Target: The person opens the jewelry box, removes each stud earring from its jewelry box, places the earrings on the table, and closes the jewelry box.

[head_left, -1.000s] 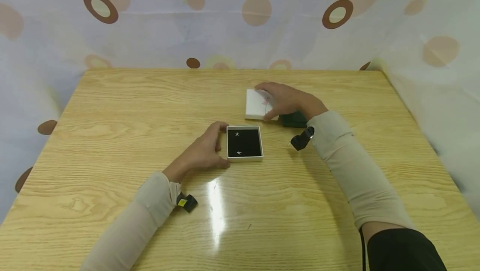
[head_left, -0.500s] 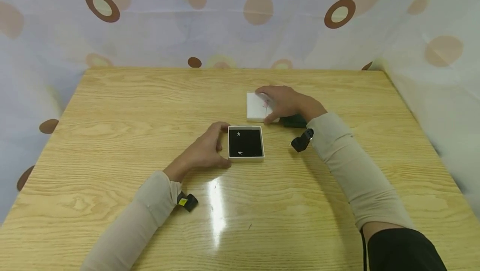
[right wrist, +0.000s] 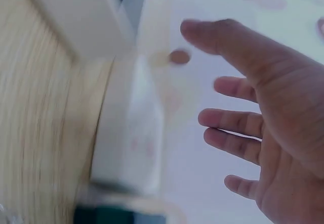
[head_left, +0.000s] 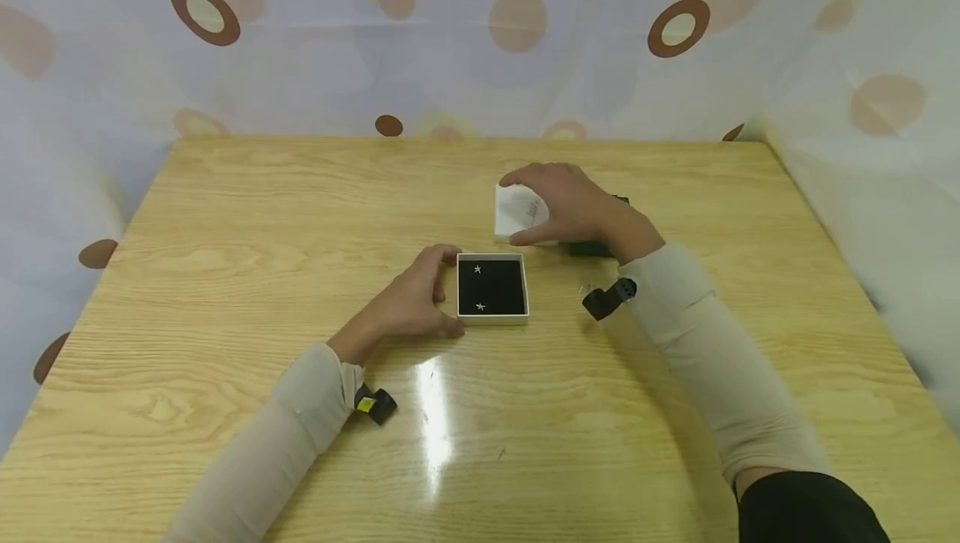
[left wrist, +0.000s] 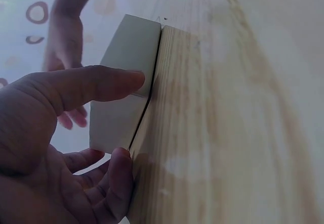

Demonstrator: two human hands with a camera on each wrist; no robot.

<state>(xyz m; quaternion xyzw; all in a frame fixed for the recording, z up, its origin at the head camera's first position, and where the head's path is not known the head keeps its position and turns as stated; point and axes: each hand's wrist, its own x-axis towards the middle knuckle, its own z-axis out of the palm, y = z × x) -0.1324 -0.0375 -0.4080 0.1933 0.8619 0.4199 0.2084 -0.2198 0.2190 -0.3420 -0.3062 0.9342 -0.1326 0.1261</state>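
Note:
An open white jewelry box (head_left: 492, 320) stands on the table, lined with a black pad (head_left: 502, 289) that bears two small silver star-shaped pieces (head_left: 480, 306). My left hand (head_left: 412, 297) grips its left side, thumb on the near wall and fingers at the far corner; the left wrist view shows the thumb (left wrist: 116, 82) on the wall. Behind it lies a white box lid (head_left: 512, 213) with a pink flower print, partly hidden by my right hand (head_left: 573, 205). In the right wrist view that hand's fingers (right wrist: 230, 118) are spread, apart from the blurred lid.
A dark green box-like thing (head_left: 590, 248) lies right of the lid, mostly under my right hand. A small clear item (head_left: 585, 287) shows near the right wrist camera (head_left: 609, 299). The wooden table (head_left: 262, 218) ends at a spotted cloth (head_left: 450, 42) behind.
The right hand, earlier with thumb and fingers at the lid's edges, has loosened and risen off it. The lid shifted slightly nearer. The left hand holds the box as before.

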